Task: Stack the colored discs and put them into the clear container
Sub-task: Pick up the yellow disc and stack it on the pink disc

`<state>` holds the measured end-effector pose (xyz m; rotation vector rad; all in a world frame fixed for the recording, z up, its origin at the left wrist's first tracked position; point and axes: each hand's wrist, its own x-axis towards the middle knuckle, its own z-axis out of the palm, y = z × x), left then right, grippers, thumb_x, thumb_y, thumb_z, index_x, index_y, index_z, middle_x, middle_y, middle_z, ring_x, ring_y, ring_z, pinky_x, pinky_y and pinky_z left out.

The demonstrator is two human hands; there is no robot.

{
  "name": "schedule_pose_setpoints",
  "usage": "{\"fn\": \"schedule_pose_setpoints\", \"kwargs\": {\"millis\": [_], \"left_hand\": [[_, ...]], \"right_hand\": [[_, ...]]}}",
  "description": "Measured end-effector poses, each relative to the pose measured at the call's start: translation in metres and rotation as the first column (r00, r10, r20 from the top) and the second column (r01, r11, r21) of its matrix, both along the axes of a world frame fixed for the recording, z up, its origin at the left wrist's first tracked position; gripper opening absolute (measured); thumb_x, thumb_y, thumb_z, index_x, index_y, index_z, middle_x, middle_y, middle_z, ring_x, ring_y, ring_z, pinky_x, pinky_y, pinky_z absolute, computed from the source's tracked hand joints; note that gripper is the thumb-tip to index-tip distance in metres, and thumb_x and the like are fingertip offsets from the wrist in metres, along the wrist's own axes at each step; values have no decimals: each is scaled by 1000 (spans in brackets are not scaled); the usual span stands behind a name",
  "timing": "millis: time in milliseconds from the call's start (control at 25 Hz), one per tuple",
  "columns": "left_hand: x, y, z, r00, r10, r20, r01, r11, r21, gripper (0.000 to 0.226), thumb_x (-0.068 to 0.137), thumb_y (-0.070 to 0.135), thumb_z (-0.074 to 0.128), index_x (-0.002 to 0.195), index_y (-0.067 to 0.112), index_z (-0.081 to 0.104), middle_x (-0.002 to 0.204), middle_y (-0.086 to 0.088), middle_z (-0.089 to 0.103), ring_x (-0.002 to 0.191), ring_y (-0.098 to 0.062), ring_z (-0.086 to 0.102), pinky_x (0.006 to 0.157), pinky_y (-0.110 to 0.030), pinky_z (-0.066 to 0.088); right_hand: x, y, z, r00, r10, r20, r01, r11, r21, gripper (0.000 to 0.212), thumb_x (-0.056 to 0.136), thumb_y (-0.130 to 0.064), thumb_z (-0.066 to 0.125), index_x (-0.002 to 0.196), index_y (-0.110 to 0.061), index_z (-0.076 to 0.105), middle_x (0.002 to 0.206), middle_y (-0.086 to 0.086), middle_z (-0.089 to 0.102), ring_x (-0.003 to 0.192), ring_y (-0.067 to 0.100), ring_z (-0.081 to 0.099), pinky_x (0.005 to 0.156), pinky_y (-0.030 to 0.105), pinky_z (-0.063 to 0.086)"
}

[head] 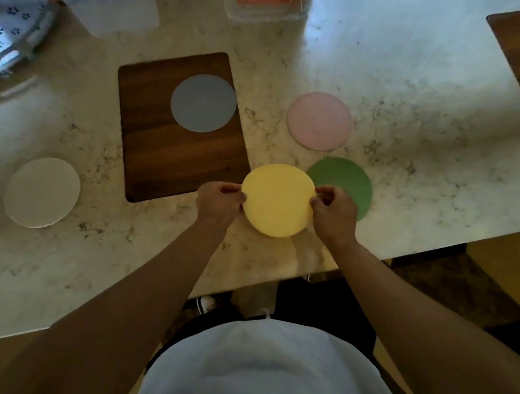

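Both hands, left hand (220, 198) and right hand (333, 212), pinch the yellow disc (277, 199) by opposite edges above the table (434, 87); keep it level and lower it squarely onto the green disc (348, 179) beside it.

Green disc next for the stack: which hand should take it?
Probably the right hand. It pinches the yellow disc at the edge that overlaps the green disc, directly above it. The left hand grips the opposite edge, farther away.

Bare forearms, white top (276, 382), dark trousers, a white-toed shoe (207, 303) below
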<state>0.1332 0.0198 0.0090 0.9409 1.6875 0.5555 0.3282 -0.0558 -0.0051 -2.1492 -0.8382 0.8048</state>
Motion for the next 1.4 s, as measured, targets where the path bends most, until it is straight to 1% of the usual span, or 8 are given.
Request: {"fn": "schedule_pose_setpoints", "kwargs": {"millis": [120, 200, 360, 520, 840, 1080, 1240, 1400], "left_hand": [[52, 0, 2, 995, 53, 86, -50, 998, -40, 14, 80, -1, 72, 92, 3, 70, 89, -15, 70, 81, -27, 70, 70, -42, 61], [80, -4, -2, 993, 82, 85, -75, 994, -83, 15, 79, -3, 73, 94, 0, 70, 90, -17, 70, 80, -25, 69, 69, -41, 61], [119, -9, -11, 992, 126, 9, -124, 983, -134, 10, 78, -3, 74, 80, 7, 70, 92, -17, 71, 76, -21, 68, 66, -36, 60], [135, -9, -20, 989, 111, -102, -126, 980, -153, 12, 73, 3, 79, 84, 8, 75, 87, -14, 74, 80, -26, 70, 77, -44, 60], [143, -9, -24, 963, -47, -266, 25, 996, -83, 15, 73, 11, 79, 88, 12, 77, 88, -7, 76, 83, -21, 70, 81, -40, 59], [145, -7, -19, 933, -148, -329, 136, 989, -58, 13, 74, 11, 72, 86, 15, 77, 84, -3, 75, 81, -17, 68, 77, -27, 54], [149, -8, -15, 911, -164, -378, 160, 986, -42, 13, 76, 13, 70, 87, 12, 77, 85, -7, 76, 81, -21, 69, 79, -33, 57], [152, -8, -11, 889, -165, -427, 171, 985, -24, 8, 75, 11, 70, 75, 12, 77, 72, -8, 74, 66, -20, 67, 71, -37, 59]], "right_hand": [[54, -2, 0, 999, -12, 35, 13, 1000, -21, 16, 87, -15, 66, 103, -15, 66, 92, -2, 67, 85, 12, 61, 75, 24, 45], [82, -5, -3, 997, 24, 67, -21, 999, -43, 16, 88, -14, 65, 104, -14, 65, 95, 0, 68, 87, 15, 61, 77, 26, 47], [121, -6, -11, 989, 115, 91, -110, 992, -67, 17, 89, -12, 64, 105, -13, 63, 100, 5, 68, 92, 19, 62, 81, 33, 51], [134, -3, -19, 988, 122, 92, -115, 990, -79, 17, 89, -11, 63, 106, -12, 63, 100, 6, 67, 93, 22, 62, 84, 37, 52], [136, 3, -27, 988, 98, 122, -84, 990, -115, 14, 90, -14, 62, 104, -15, 64, 100, 3, 66, 91, 19, 62, 79, 32, 50], [141, 9, -31, 977, 127, 170, -93, 976, -196, 14, 89, -19, 63, 102, -13, 64, 105, 9, 61, 90, 21, 59, 80, 29, 45], [143, 11, -30, 973, 160, 167, -121, 968, -221, 16, 90, -20, 62, 103, -11, 64, 104, 10, 61, 92, 24, 59, 83, 35, 48], [140, 12, -28, 974, 145, 171, -105, 969, -226, 14, 90, -16, 61, 101, -8, 66, 103, 11, 63, 95, 25, 60, 85, 38, 49]]}}
